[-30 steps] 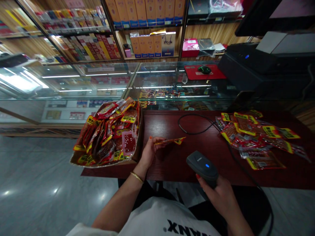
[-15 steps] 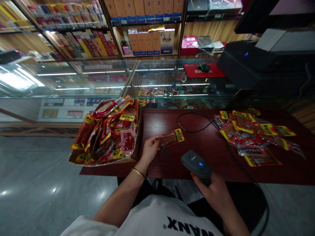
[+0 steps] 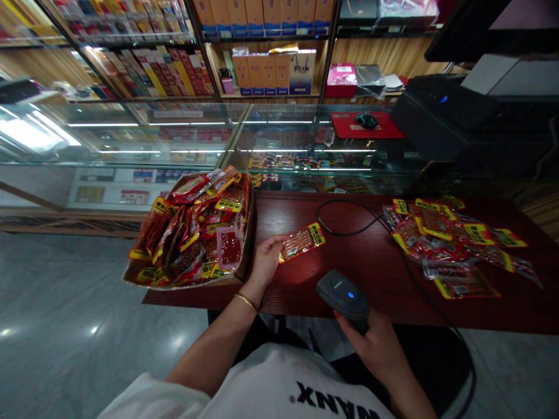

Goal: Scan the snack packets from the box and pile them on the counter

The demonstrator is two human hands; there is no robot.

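Between the fingers of my left hand (image 3: 265, 263) is the near end of a snack packet (image 3: 301, 242), clear with a red border and a yellow label at its far end. The packet lies just over the dark red table. My right hand (image 3: 375, 337) is wrapped round the handle of a black barcode scanner (image 3: 343, 295) with a blue light, its head facing the packet. Left of my left hand stands an open cardboard box (image 3: 248, 244) heaped with similar packets. A loose pile of packets (image 3: 437, 227) lies on the table at the right.
A black cable (image 3: 345, 234) loops across the table (image 3: 283, 212). Behind it stand a glass display counter (image 3: 174, 139) with a red mouse pad (image 3: 345, 125) and mouse (image 3: 365, 120), a black machine (image 3: 463, 128) at right, and shelves of boxes (image 3: 262, 74).
The packet in my left hand has turned its face up more, and brighter light falls on it. My right hand has shifted slightly left with the scanner. The view has moved a little.
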